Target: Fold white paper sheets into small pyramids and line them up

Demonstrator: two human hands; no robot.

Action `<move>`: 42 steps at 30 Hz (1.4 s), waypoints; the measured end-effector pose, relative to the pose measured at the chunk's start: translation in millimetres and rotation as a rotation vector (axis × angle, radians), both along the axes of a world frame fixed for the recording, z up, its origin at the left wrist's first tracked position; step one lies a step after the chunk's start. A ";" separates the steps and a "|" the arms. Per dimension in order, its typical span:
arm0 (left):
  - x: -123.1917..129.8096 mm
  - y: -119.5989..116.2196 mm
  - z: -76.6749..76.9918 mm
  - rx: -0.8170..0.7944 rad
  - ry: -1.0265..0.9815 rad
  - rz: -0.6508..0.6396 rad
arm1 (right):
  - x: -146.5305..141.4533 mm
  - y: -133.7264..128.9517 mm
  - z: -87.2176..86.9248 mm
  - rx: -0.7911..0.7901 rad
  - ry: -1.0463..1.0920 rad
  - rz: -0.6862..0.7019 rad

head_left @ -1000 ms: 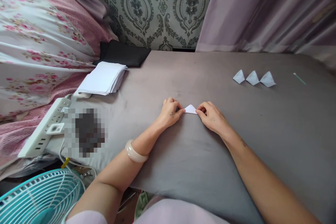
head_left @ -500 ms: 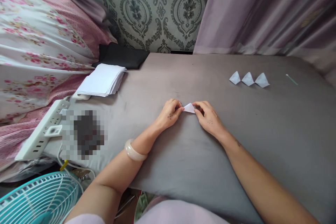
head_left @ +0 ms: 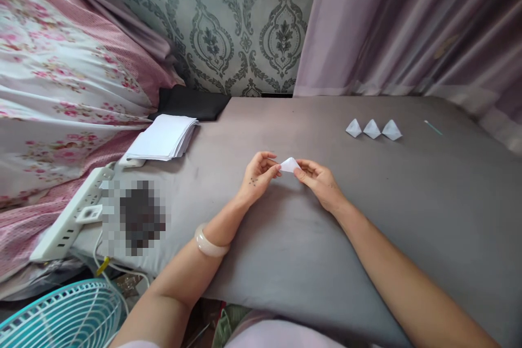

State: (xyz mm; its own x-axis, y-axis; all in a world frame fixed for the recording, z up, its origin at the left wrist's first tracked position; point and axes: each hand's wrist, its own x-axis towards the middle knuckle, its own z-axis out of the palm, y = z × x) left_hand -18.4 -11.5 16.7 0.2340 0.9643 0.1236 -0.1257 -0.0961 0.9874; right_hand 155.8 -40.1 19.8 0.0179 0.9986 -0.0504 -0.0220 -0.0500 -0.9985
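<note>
The folded white paper [head_left: 290, 165] is located between the fingertips of both hands, with its peak pointing away from the person. The left hand [head_left: 260, 174] pinches the left corner between thumb and fingers. The right hand [head_left: 320, 180] grips the right corner, with the thumb on the near face and the fingers behind it. Whether the lower edge of the paper contacts the grey sheet [head_left: 281, 266] beneath the fingers cannot be determined.

Beyond the right fingers and to their right, three folded paper pieces [head_left: 372, 129] stand in a row, close together. A cotton swab [head_left: 433, 128] lies farther right of the fingers, past the row.

Beyond the left fingers and to their left, a stack of white paper [head_left: 162, 137] lies near a black flat item [head_left: 191, 104]. A white power strip [head_left: 73, 216] is positioned well to the left of the left fingers and nearer the person. A pale bangle [head_left: 210, 242] encircles the left forearm, behind the left fingers
</note>
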 end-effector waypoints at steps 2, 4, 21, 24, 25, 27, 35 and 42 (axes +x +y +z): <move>1.2 -1.2 0.5 0.010 0.004 0.000 | -0.7 0.1 -0.8 0.001 -0.002 -0.004; 2.5 -2.1 0.6 0.034 0.034 0.001 | -0.1 0.9 -2.8 -0.013 0.004 -0.019; 2.5 -9.8 10.1 -0.068 0.112 -0.145 | -0.5 -5.9 -2.5 0.035 -0.108 0.065; 0.9 -7.3 6.1 -0.124 0.069 -0.093 | -3.2 -7.3 -3.1 0.026 -0.088 0.070; 0.2 -5.9 4.6 -0.145 0.062 -0.079 | -3.8 -7.0 -3.7 0.010 -0.064 0.067; -0.7 -3.7 2.4 -0.180 0.055 -0.060 | -4.4 -5.6 -4.9 -0.024 -0.005 0.051; 3.3 -10.2 9.3 -0.276 0.009 -0.152 | 3.8 -1.8 -0.5 0.053 -0.111 0.091; 2.7 -12.1 9.2 -0.270 0.123 -0.193 | 8.2 1.2 2.5 0.159 -0.257 0.145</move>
State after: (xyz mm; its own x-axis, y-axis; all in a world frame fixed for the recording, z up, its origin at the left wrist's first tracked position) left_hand -15.8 -23.6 25.9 0.4126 0.8949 -0.1702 0.0052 0.1846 0.9828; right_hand 163.9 -38.9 22.4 -0.1334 0.9866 0.0939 0.2278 0.1227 -0.9660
